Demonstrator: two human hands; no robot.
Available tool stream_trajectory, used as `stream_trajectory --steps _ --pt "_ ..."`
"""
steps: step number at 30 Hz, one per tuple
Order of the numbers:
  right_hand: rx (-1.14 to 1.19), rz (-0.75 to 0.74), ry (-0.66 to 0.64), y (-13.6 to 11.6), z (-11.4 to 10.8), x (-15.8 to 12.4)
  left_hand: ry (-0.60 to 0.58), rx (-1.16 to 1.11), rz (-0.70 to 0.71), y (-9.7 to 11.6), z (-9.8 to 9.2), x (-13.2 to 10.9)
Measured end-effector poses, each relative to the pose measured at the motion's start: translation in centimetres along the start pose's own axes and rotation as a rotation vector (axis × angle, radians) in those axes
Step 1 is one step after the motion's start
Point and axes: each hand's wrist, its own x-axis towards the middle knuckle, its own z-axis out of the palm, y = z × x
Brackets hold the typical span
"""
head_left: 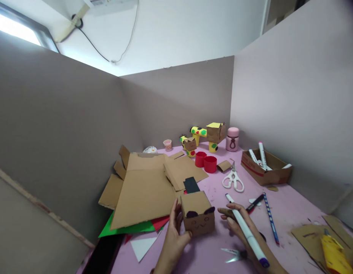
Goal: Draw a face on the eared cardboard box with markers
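A small cardboard box (198,224) with a face drawn on its front and two dark ears sits on the table in front of me. The fingers and thumb of my left hand (174,238) grip its left side. To the right of the box, my right hand (241,224) holds a white marker (249,232) with a purple end, slanting up and away. A brownish shape by its fingertips is unclear. Under this hand lie small scissors (233,255) with their blades apart, the handles partly hidden. A black piece (191,185) lies just behind the box.
Flattened cardboard (147,194) covers the left side, over green paper (130,225). White scissors (233,180), red rings (210,164) and a marker box (264,177) stand beyond my right hand. A blue pencil (270,219) lies right. Yellow cardboard animals (214,135) and partitions stand behind.
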Motion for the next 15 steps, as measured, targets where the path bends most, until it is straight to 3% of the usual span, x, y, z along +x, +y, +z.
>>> stream_trajectory --steps 7,15 --pt "0.010 0.050 0.037 -0.9 0.0 -0.4 0.029 0.142 0.019 -0.2 0.3 -0.1" --pt "0.145 0.054 0.126 -1.3 -0.1 0.2 0.081 0.162 0.114 -1.7 -1.0 -0.5"
